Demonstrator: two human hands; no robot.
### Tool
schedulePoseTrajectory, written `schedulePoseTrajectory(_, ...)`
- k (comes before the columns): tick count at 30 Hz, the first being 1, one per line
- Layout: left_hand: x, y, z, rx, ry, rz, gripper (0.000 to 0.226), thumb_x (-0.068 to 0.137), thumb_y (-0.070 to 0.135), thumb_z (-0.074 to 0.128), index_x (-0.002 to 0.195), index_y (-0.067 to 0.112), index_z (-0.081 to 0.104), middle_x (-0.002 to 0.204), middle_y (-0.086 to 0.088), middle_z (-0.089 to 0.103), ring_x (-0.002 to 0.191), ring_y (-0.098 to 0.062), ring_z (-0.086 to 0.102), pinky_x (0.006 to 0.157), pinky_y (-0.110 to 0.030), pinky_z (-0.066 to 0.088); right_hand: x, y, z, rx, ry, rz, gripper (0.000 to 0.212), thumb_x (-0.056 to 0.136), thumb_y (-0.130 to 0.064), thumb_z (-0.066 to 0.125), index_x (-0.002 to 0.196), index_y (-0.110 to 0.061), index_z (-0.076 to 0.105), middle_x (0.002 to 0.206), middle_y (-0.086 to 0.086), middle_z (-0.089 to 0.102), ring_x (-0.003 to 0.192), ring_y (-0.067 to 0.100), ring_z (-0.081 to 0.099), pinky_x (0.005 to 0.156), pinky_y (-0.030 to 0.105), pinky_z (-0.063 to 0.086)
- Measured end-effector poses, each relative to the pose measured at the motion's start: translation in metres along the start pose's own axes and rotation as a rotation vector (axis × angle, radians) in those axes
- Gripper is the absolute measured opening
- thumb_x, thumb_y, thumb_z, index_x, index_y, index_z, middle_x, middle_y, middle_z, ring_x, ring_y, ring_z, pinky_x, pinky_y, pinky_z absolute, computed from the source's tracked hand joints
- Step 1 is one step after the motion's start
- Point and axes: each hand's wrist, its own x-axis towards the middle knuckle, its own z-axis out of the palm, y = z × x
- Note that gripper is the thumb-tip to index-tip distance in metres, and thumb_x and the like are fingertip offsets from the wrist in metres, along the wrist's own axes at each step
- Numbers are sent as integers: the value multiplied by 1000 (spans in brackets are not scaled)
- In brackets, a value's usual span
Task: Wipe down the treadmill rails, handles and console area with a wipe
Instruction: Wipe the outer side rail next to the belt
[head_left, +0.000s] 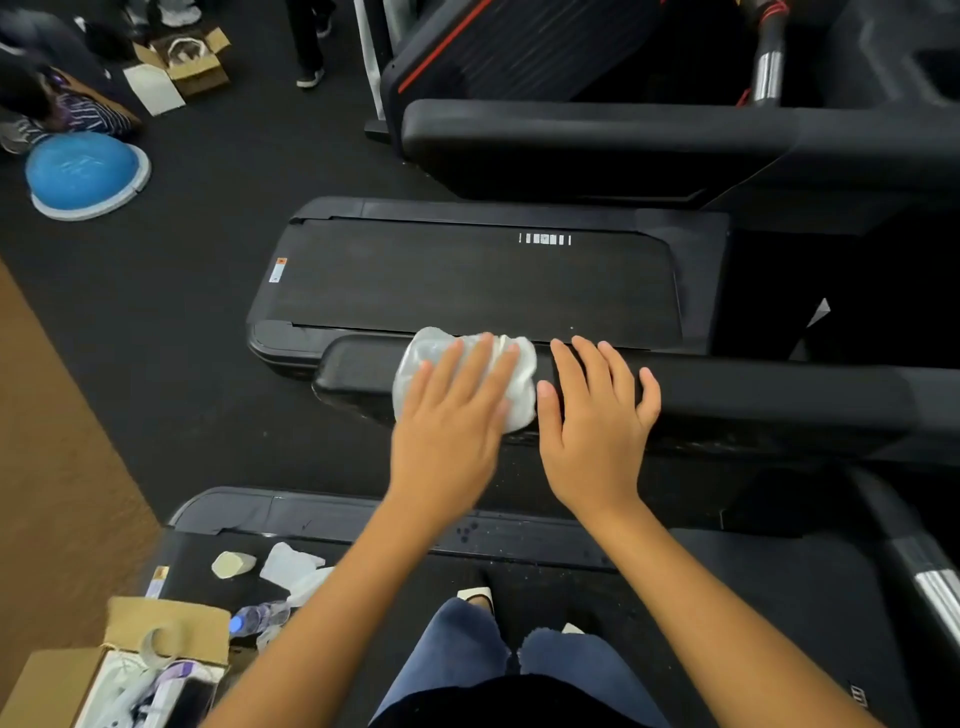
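1. Setting: a gym floor covered in dark matting, with treadmills standing side by side. A blue balance dome lies far left. A cardboard box and a water bottle sit near left.
2. Task item: the white wipe lies crumpled on top of the near rail, close to its left end, with the treadmill belt beyond.
3. The left hand has its fingers straight and spread, the palm pressing the wipe flat against the rail. Nothing is pinched.
4. The right hand rests flat and open on bare rail, just right of the wipe.
5. Judged step: wiping the rail top.
6. Recommended technique: the person should apply even palm pressure, draw the wipe along the rail in overlapping passes, and fold it over both edges. The right hand serves best as a brace, moved clear of the wipe's path.
7. The far rail likely remains to be done.
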Motion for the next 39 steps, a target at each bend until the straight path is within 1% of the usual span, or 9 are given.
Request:
schedulePoseTrajectory(5, -5, -44, -4, -16, 24, -209, 51, 102, 37, 13, 150, 30, 29, 156, -1, 28, 145, -23, 22, 117, -42, 16, 0, 2, 1, 7, 7, -2, 44, 98, -37, 36, 134, -19, 55, 138, 1, 53, 134, 22, 41, 113, 47, 16)
schedulePoseTrajectory(9, 11, 3, 4, -97, 91, -407, 54, 98, 37, 13, 145, 29, 36, 155, -2, 30, 144, -33, 18, 114, -54, 9, -1, 2, 0, 7, 2, -8, 44, 98, -37, 36, 134, -18, 54, 139, 1, 53, 134, 22, 41, 112, 46, 15)
schedulePoseTrajectory(11, 12, 20, 7, -79, 57, -306, 52, 100, 38, 14, 146, 30, 35, 155, 0, 31, 144, -35, 18, 114, -57, 6, -1, 2, 0, 6, -3, -16, 44, 98, -36, 36, 134, -18, 53, 139, 2, 52, 135, 22, 40, 112, 46, 15)
schedulePoseTrajectory(14, 9, -7, 3, 32, 18, -48, 49, 102, 38, 16, 147, 29, 35, 151, 0, 38, 139, -30, 32, 113, -49, 22, -1, 3, 0, 3, -5, -29, 45, 98, -36, 36, 135, -18, 53, 139, 2, 52, 135, 22, 41, 112, 46, 15)
schedulePoseTrajectory(16, 7, -35, -3, 27, 46, -37, 49, 102, 35, 16, 146, 28, 36, 148, -1, 40, 138, -26, 34, 110, -43, 27, -1, 4, 0, 2, 0, -31, 44, 98, -37, 36, 135, -18, 53, 139, 2, 53, 134, 22, 41, 112, 46, 16)
schedulePoseTrajectory(23, 18, -40, 3, -100, 224, -521, 51, 97, 34, 15, 130, 29, 54, 142, 1, 48, 137, -28, 31, 111, -50, 21, 0, 3, -1, 12, -13, -24, 45, 99, -38, 34, 135, -19, 53, 139, 2, 53, 135, 22, 41, 113, 45, 16)
schedulePoseTrajectory(29, 9, -50, 1, -65, 138, -140, 50, 103, 32, 13, 142, 25, 45, 144, 0, 48, 137, -27, 37, 110, -41, 29, 0, 3, -1, 5, -27, -32, 46, 99, -38, 33, 136, -19, 52, 140, 2, 52, 135, 23, 40, 113, 47, 17)
schedulePoseTrajectory(36, 31, -85, -10, -615, 262, -836, 41, 96, 35, 29, 106, 28, 68, 107, 7, 66, 98, -17, 56, 75, -27, 36, -1, 4, 0, 3, -9, -31, 45, 99, -37, 34, 135, -18, 53, 139, 2, 52, 135, 23, 41, 112, 47, 18)
schedulePoseTrajectory(39, 28, -77, -11, -613, 338, -857, 41, 97, 30, 28, 115, 28, 65, 110, 7, 63, 99, -16, 54, 79, -29, 35, -1, 2, 1, 2, -5, -25, 45, 98, -37, 35, 135, -18, 53, 140, 2, 52, 135, 23, 40, 112, 48, 18)
